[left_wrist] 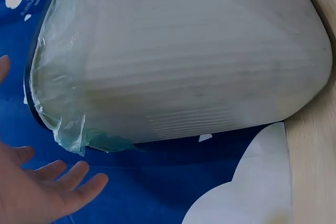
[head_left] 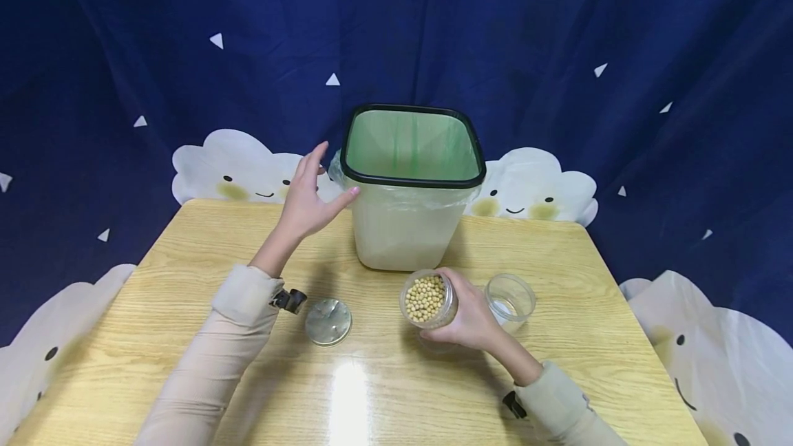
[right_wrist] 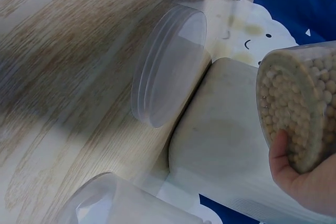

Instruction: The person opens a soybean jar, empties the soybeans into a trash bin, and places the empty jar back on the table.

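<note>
My right hand (head_left: 466,315) grips a clear jar of soybeans (head_left: 425,299), raised above the table with its open mouth facing up. In the right wrist view, the beans show through the base of the jar (right_wrist: 289,103), fingers wrapped round its side. My left hand (head_left: 308,198) is at the left of a whitish bin (head_left: 405,229), thumb and fingers spread. Its thumb tip is close to the black rim; whether it touches cannot be told. A thin greenish liner (left_wrist: 68,93) is folded over the bin's edge, and these fingers look apart from it in the left wrist view.
A round silvery lid (head_left: 328,321) lies left of the jar. An uncovered clear container (head_left: 510,300) stands to the right. A clear plastic lid (right_wrist: 168,66) lies on the wooden table (head_left: 248,391), partly hidden below the jar. Behind hangs a dark blue curtain (head_left: 279,40).
</note>
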`<state>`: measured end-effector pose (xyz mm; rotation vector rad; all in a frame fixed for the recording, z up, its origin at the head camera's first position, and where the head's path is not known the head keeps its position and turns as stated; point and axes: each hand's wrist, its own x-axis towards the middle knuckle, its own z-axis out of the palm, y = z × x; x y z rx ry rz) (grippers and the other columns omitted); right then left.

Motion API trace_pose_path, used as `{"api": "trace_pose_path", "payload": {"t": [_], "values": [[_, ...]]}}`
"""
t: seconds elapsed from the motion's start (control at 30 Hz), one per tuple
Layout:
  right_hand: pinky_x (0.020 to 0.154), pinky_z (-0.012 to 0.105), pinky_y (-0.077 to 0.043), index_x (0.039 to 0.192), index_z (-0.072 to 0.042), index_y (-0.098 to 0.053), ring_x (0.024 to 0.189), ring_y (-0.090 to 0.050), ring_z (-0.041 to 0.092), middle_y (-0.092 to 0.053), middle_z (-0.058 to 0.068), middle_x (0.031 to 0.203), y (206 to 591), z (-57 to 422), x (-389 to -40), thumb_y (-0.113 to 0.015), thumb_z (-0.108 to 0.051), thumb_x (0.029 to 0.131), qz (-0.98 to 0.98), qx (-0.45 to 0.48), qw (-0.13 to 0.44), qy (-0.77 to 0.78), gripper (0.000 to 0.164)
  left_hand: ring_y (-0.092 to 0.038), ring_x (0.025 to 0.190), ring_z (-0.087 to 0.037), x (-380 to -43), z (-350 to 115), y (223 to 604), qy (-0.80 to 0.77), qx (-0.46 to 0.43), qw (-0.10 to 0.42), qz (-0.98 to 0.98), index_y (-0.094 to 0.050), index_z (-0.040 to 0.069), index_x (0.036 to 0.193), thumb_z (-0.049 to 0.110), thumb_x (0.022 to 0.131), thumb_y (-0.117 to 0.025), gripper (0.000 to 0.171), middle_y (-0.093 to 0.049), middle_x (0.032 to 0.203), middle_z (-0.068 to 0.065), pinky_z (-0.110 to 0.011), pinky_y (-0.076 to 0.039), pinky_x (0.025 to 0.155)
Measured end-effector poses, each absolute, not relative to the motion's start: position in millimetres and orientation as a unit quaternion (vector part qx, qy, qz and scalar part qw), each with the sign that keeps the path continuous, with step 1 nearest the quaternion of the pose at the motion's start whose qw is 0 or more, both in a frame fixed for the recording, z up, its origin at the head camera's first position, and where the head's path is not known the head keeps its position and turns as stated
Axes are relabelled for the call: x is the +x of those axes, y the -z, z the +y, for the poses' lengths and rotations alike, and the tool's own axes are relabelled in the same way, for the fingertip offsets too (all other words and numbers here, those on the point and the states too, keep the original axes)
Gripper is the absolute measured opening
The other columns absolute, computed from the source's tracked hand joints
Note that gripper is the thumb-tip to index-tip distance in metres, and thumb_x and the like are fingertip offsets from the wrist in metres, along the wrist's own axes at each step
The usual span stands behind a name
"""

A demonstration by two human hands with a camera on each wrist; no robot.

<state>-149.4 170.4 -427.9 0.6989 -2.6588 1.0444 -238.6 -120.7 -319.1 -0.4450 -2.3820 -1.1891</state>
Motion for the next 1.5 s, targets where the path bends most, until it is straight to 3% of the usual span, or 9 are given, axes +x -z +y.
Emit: {"api": "trace_pose_path", "payload": {"t": [0.2,0.43,0.73,1.1,1.23,1.5], "values": [[0.084,0.047,-0.044,0.125,-0.009,-0.044,0.102,-0.055,0.027,-0.055,0.008,0.115,427.3,170.0,-149.6,-0.088,-0.035,0.043,-0.898,0.237,0.101,-0.356,0.096,-0.043,0.118,-0.034,-251.8,-116.4,310.8,0.460,-0.138,0.170,-0.861,-0.021,0.013,0.145,0.035,0.078,-0.067,0.083,-0.033,0.138,-0.019,-0.047,-0.037,0.094],[0.079,0.046,-0.047,0.122,-0.007,-0.046,0.095,-0.057,0.026,-0.058,0.006,0.110,427.3,173.6,-150.0,-0.090,-0.031,0.039,-0.892,0.246,0.122,-0.360,0.097,-0.030,0.129,-0.029,-263.5,-107.9,307.6,0.470,-0.139,0.120,-0.863,-0.018,0.013,0.145,0.040,0.081,-0.061,0.082,-0.032,0.141,-0.018,-0.045,-0.025,0.104],[0.081,0.047,-0.045,0.124,-0.007,-0.043,0.098,-0.056,0.029,-0.057,0.011,0.110,412.4,180.5,-151.8,-0.089,-0.025,0.045,-0.885,0.242,0.096,-0.386,0.093,-0.023,0.133,-0.027,-265.8,-107.3,312.1,0.487,-0.132,0.114,-0.856,-0.023,0.010,0.144,0.038,0.083,-0.060,0.077,-0.026,0.145,-0.015,-0.042,-0.022,0.106],[0.087,0.051,-0.042,0.128,-0.002,-0.042,0.103,-0.053,0.034,-0.055,0.018,0.116,376.7,200.1,-155.5,-0.090,-0.019,0.045,-0.883,0.223,0.101,-0.400,0.097,-0.024,0.132,-0.026,-266.5,-106.4,315.4,0.520,-0.135,0.116,-0.836,-0.022,0.010,0.144,0.038,0.082,-0.062,0.079,-0.024,0.146,-0.017,-0.040,-0.024,0.105],[0.089,0.045,-0.041,0.128,-0.002,-0.043,0.105,-0.052,0.030,-0.055,0.016,0.117,360.2,206.7,-157.9,-0.089,-0.016,0.048,-0.872,0.229,0.103,-0.421,0.092,-0.023,0.133,-0.025,-266.0,-106.0,316.6,0.527,-0.135,0.116,-0.831,-0.022,0.011,0.144,0.037,0.082,-0.062,0.078,-0.024,0.146,-0.017,-0.040,-0.023,0.106],[0.090,0.016,-0.034,0.129,-0.002,-0.044,0.107,-0.049,0.023,-0.054,0.015,0.119,330.3,215.4,-163.7,-0.088,-0.008,0.048,-0.858,0.233,0.116,-0.443,0.092,-0.022,0.133,-0.024,-266.2,-103.4,317.3,0.533,-0.136,0.116,-0.827,-0.021,0.012,0.145,0.037,0.083,-0.061,0.079,-0.023,0.146,-0.015,-0.039,-0.022,0.106]]}}
